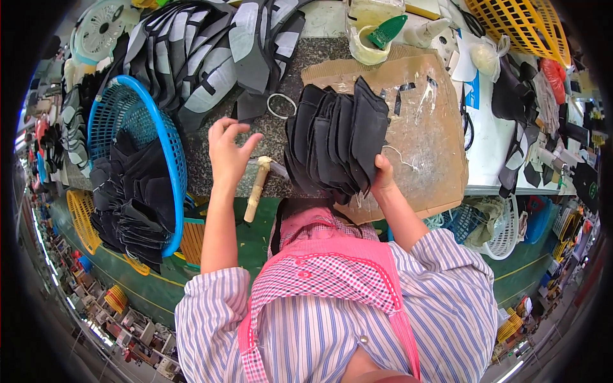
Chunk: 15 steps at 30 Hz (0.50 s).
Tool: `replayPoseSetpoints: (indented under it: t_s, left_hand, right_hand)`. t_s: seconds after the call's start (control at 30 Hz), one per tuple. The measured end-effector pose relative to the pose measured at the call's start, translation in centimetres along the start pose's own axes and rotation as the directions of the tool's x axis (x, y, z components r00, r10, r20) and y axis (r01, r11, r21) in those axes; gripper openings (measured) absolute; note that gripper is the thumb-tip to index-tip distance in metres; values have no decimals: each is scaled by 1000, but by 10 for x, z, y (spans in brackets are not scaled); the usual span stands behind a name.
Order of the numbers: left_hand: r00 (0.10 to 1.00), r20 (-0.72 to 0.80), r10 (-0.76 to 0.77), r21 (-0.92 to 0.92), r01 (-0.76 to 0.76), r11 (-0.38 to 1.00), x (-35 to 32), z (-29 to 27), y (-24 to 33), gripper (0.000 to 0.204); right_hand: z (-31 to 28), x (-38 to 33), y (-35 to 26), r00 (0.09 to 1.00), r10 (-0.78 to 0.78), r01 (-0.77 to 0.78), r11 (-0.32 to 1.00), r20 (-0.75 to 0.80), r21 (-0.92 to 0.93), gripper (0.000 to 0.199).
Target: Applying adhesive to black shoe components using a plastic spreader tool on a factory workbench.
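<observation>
My right hand (384, 173) grips the right side of a thick stack of black, shoe-upper-like cut pieces (332, 137), its thumb over the outer piece. The pieces stand on edge, fanned, above the front of the stone-topped table (255, 137) and a cardboard sheet. To their left, my left hand (230, 148) is raised with fingers curved and apart, holding nothing. A white elastic-looking loop (281, 106) lies between that hand and the stack. Nearer the table's edge is a wooden-handled tool (257, 189) with a metal part, partly hidden.
A blue-rimmed basket (172, 147) full of black pieces stands left. Layered grey-and-black pieces (198, 64) cover the back left. Stained cardboard (437, 153) lies right, below a glue-smeared pot (368, 52) with a green scraper-like piece (388, 30). A yellow basket (520, 25) is back right.
</observation>
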State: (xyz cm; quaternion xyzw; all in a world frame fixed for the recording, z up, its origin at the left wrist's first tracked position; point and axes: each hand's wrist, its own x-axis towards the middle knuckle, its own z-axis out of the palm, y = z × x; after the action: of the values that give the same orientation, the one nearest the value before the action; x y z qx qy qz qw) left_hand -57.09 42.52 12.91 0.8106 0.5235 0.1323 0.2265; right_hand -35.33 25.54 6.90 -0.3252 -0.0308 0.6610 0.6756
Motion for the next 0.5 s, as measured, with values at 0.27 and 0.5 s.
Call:
replayPoseSetpoints:
  t_s: [0.27, 0.5]
  left_hand:
    - [872, 479, -101, -823, 487, 292, -43, 27, 24, 82]
    - [858, 461, -225, -887, 436, -154, -7, 43, 21, 52]
  right_hand:
    - [66, 10, 25, 995, -54, 58, 997, -89, 43, 91]
    - [62, 40, 45, 930, -361, 303, 655, 66, -692, 85]
